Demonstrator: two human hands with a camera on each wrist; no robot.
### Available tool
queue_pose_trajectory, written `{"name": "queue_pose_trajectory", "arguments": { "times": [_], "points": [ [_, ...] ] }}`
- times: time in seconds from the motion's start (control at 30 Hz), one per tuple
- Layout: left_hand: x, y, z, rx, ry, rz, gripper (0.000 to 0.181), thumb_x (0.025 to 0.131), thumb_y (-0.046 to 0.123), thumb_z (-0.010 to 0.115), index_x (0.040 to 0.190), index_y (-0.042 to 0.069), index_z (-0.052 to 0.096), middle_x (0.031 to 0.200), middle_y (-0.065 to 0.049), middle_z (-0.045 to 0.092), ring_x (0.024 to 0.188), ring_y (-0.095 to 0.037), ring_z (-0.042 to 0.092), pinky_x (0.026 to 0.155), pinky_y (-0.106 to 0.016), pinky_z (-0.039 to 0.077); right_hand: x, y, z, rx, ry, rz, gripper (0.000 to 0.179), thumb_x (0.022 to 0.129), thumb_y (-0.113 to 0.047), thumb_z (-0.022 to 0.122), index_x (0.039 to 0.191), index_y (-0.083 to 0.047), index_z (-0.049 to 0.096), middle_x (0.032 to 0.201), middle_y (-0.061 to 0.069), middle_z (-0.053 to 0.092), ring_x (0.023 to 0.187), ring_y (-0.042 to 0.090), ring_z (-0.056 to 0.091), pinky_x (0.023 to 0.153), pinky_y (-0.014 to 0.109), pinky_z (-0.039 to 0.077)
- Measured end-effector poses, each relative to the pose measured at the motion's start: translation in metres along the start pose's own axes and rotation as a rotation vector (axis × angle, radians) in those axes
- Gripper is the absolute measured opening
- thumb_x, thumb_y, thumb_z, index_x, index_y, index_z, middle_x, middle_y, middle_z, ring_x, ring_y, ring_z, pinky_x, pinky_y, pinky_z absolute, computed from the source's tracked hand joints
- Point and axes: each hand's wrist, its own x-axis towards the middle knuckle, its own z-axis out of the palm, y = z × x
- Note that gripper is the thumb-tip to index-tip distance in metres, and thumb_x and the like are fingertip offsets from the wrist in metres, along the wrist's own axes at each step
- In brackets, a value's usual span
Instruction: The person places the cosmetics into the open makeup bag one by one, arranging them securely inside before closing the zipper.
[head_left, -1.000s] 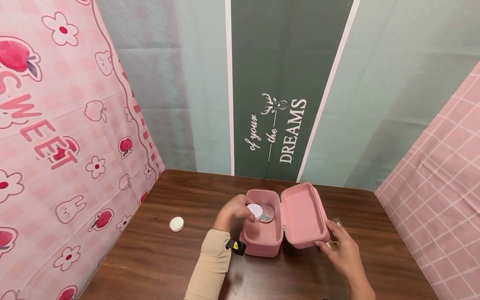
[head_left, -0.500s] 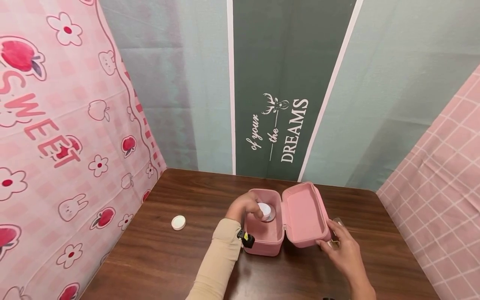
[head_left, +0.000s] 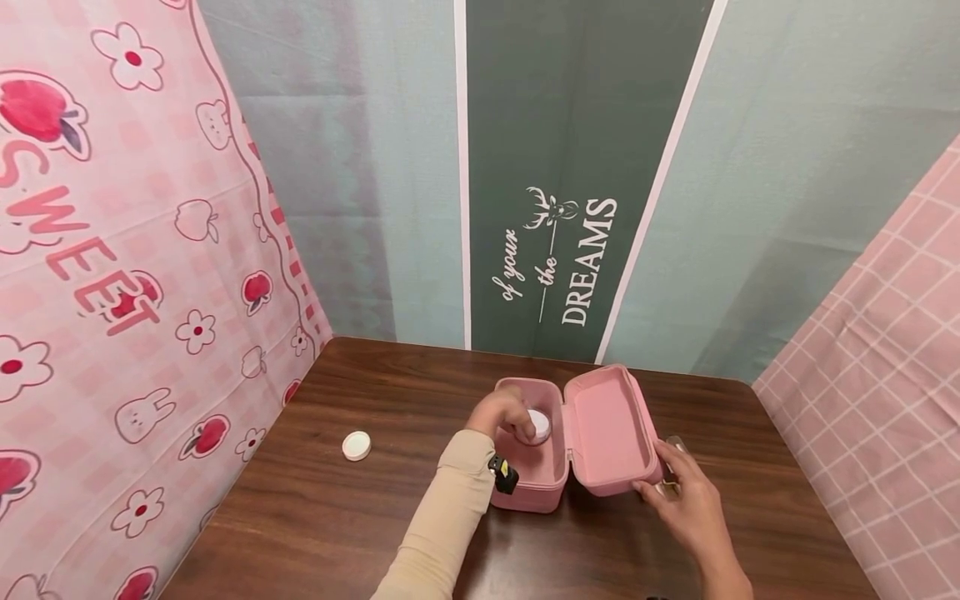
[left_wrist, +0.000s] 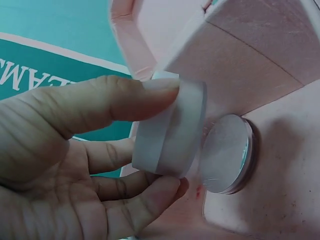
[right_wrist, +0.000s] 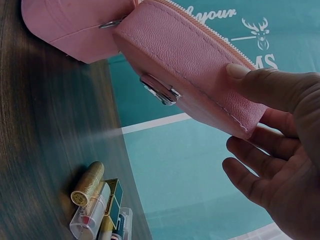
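Note:
My left hand (head_left: pixel 504 412) reaches into the open pink zip case (head_left: pixel 531 500) and pinches a small, pale round cosmetic jar (left_wrist: pixel 175 132) between thumb and fingers. The jar is tipped on its side in the left wrist view. Beside it on the case's inside lies a flat round compact-like disc (left_wrist: pixel 227 155) with a shiny edge, apart from the jar. On the other side, my right hand (head_left: pixel 690 500) grips the corner of the case's lid (head_left: pixel 611 429), thumb on one face and fingers under the other, keeping it tilted back.
A white round cap-like piece (head_left: pixel 356 446) lies alone on the wooden table (head_left: pixel 300 517), left of the case. Behind the lid, several lipstick tubes (right_wrist: pixel 90 185), gold, clear and dark green, sit together on the table. Printed cloths hang around the back and sides.
My left hand has moved right and deeper into the case with the jar, which now covers the disc in the head view. The right hand keeps holding the lid in place.

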Motion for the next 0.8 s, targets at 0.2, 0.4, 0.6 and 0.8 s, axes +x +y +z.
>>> {"name": "queue_pose_trajectory", "arguments": {
  "times": [0.2, 0.4, 0.6, 0.8],
  "points": [
    [0.007, 0.004, 0.009, -0.031, -0.004, -0.023, 0.027, 0.068, -0.005, 0.083, 0.071, 0.003, 0.057, 0.066, -0.002, 0.05, 0.063, -0.017, 0.053, 0.071, -0.03, 0.058, 0.0, -0.001, -0.001, 0.02, 0.001, 0.005, 0.066, 0.06, 0.008, 0.09, 0.121, 0.008, 0.065, 0.118, 0.029, 0.067, 0.091, -0.016, 0.052, 0.07, -0.003, 0.041],
    [0.01, 0.0, 0.016, -0.044, -0.016, -0.008, 0.036, 0.067, -0.009, 0.081, 0.063, 0.008, 0.05, 0.06, 0.0, 0.046, 0.058, -0.016, 0.049, 0.063, -0.027, 0.052, -0.001, -0.001, -0.001, 0.034, -0.012, 0.025, 0.066, 0.061, 0.008, 0.089, 0.123, 0.008, 0.065, 0.119, 0.03, 0.066, 0.092, -0.018, 0.05, 0.07, -0.004, 0.04],
    [0.014, -0.006, 0.021, 0.035, 0.01, 0.014, 0.031, 0.067, -0.005, 0.082, 0.067, 0.006, 0.053, 0.059, 0.0, 0.046, 0.058, -0.014, 0.046, 0.062, -0.026, 0.048, 0.0, 0.0, -0.001, 0.042, -0.004, 0.015, 0.066, 0.06, 0.009, 0.089, 0.122, 0.009, 0.065, 0.118, 0.03, 0.067, 0.093, -0.019, 0.05, 0.07, -0.003, 0.041],
    [0.016, -0.003, 0.027, 0.04, 0.036, -0.018, 0.027, 0.067, -0.002, 0.085, 0.071, 0.003, 0.059, 0.062, -0.001, 0.048, 0.062, -0.016, 0.049, 0.072, -0.031, 0.057, 0.0, -0.001, -0.001, 0.027, -0.008, 0.018, 0.066, 0.061, 0.007, 0.09, 0.123, 0.008, 0.065, 0.118, 0.028, 0.067, 0.093, -0.013, 0.054, 0.072, -0.003, 0.041]
  ]
}}
